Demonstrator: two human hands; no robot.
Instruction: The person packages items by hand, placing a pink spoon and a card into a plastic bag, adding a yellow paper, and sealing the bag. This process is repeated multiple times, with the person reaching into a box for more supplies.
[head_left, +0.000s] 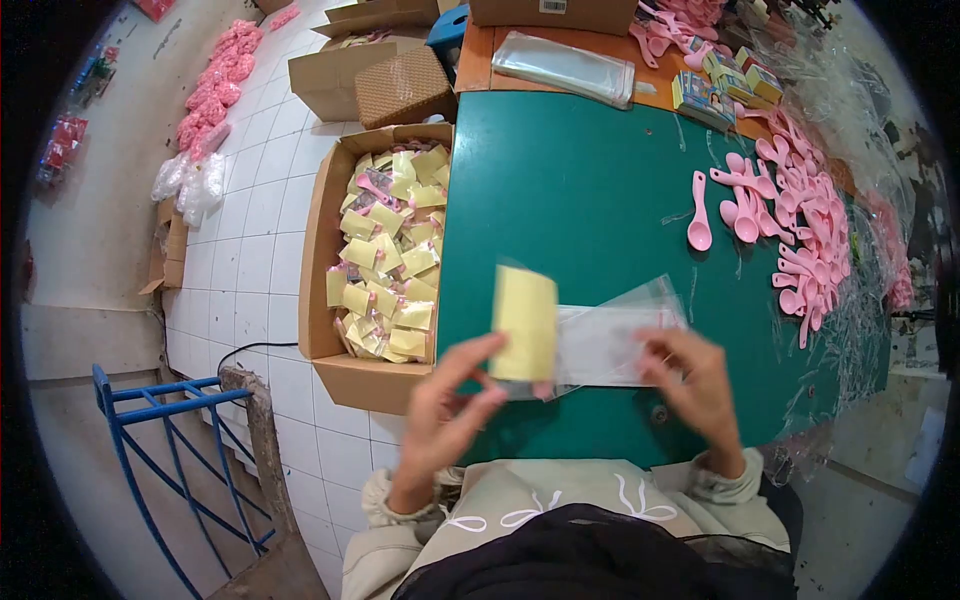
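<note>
**Card and clear bag held over the desk's near edge**

Your left grip [450,400] is clenched on a yellow card [525,322]. Thumb and fingers pinch its lower end, so it stands nearly upright above the near edge of the green desk [580,180]. Your right grip [695,385] is closed on a clear plastic bag [612,345], which stretches sideways from your right fingers toward the card. The card's lower right side overlaps the bag's left end. This view does not show whether the card sits inside the bag's mouth or only in front of it. Both things are raised off the desk, close to your body, about midway along the near edge.

Farther out, a single pink spoon [699,215] lies alone on the right half of the desk. Just beside it, a heap of pink spoons [812,230] runs along the right edge. At the far edge lies a stack of clear bags [565,65], with small printed boxes [715,90] near the far right corner.

Against the desk's left edge, an open carton [320,250] stands on the tiled floor [250,290], filled with yellow packets [390,260]. Beyond it, a second carton [325,85] holds a brown woven block [405,85]. Pink packets [215,85] lie in a row on the floor farther off. A blue metal frame [170,430] stands on the floor to your left.
</note>
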